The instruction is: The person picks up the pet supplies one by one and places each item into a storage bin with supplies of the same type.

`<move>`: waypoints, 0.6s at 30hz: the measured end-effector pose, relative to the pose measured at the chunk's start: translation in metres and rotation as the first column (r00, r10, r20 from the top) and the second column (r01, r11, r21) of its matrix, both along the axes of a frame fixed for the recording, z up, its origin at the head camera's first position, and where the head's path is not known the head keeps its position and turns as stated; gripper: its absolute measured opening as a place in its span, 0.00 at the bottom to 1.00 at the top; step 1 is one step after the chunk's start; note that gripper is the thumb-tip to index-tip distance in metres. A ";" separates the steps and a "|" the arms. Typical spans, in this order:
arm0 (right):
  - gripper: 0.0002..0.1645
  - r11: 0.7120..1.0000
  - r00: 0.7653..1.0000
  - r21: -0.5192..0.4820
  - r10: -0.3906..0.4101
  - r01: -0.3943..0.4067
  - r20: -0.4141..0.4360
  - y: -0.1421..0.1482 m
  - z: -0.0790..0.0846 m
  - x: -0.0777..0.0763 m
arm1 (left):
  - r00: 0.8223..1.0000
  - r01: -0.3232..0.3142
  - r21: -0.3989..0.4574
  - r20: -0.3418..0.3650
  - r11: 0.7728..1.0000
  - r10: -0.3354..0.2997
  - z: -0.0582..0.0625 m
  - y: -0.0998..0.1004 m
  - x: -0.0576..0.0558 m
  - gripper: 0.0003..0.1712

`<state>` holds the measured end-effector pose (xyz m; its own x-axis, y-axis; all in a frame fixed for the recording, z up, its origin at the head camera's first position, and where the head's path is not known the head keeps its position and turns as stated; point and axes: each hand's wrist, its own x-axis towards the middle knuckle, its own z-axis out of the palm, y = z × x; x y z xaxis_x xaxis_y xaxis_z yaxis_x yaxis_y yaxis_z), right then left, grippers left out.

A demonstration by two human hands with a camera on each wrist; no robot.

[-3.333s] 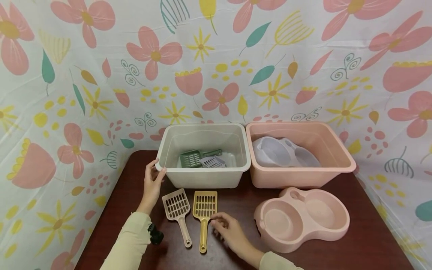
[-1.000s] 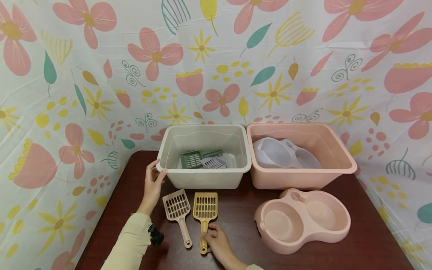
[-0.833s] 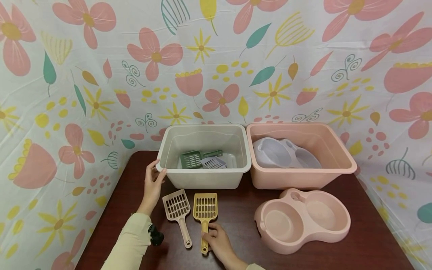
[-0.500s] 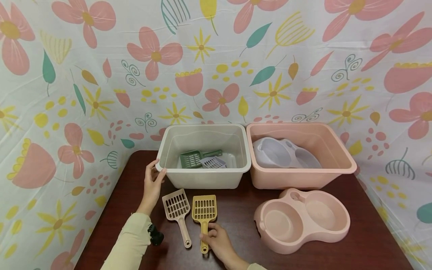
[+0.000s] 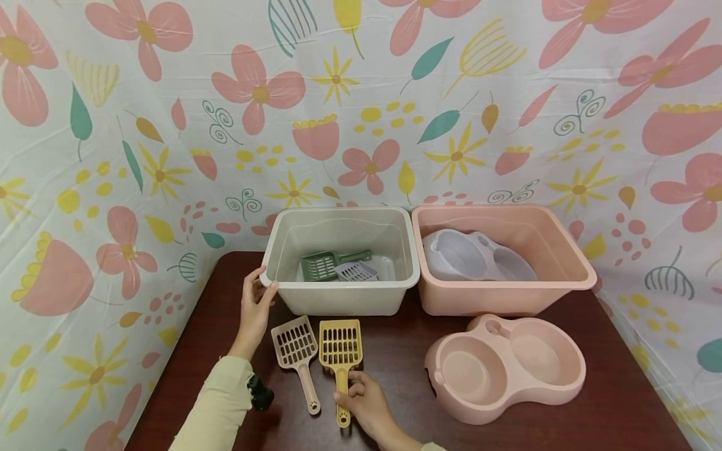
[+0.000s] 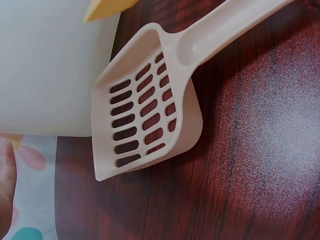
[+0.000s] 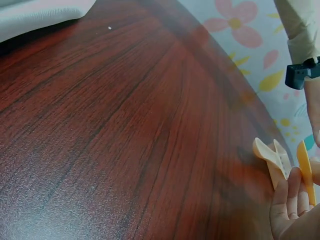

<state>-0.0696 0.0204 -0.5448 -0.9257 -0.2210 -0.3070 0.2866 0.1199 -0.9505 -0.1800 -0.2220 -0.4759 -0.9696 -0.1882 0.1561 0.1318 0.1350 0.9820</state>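
Observation:
In the head view my left hand (image 5: 255, 313) holds the front left corner of the grey litter box (image 5: 341, 299), its thumb on the front wall. My right hand (image 5: 366, 404) pinches the handle of a yellow litter scoop (image 5: 340, 360) between thumb and fingers. That scoop's head is lifted a little and points toward the box. Just left of it lies a beige litter scoop (image 5: 295, 343), handle toward me; the left wrist view shows its slotted head (image 6: 135, 110) up close. Inside the grey box lie a green scoop (image 5: 321, 265) and a pale lilac scoop (image 5: 356, 271).
To the right, a pink litter box (image 5: 502, 299) stands against the grey one, with a lilac double pet bowl (image 5: 459, 254) inside. A pink double pet bowl (image 5: 510, 363) sits in front of it on the dark wood table (image 5: 395, 344). A flowered sheet (image 5: 361, 169) hangs behind.
My right hand moved from beside the yellow scoop onto its handle, gripped it and tilted its head up slightly. My left hand has stayed on the box corner.

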 end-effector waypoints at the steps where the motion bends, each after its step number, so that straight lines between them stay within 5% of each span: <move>1: 0.33 1.000 1.000 -0.001 0.002 -0.002 -0.001 0.000 0.001 0.000 | 1.000 0.001 0.002 0.000 1.000 -0.001 0.000 0.000 0.000 0.29; 18: 0.30 0.996 0.998 -0.074 0.058 -0.059 -0.017 0.006 0.020 0.010 | 1.000 -0.005 -0.007 -0.006 1.000 0.005 0.000 0.000 0.000 0.29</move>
<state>-0.0594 0.0268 -0.5246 -0.9148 -0.2965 -0.2741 0.2670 0.0651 -0.9615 -0.1795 -0.2216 -0.4754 -0.9677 -0.1920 0.1633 0.1371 0.1428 0.9802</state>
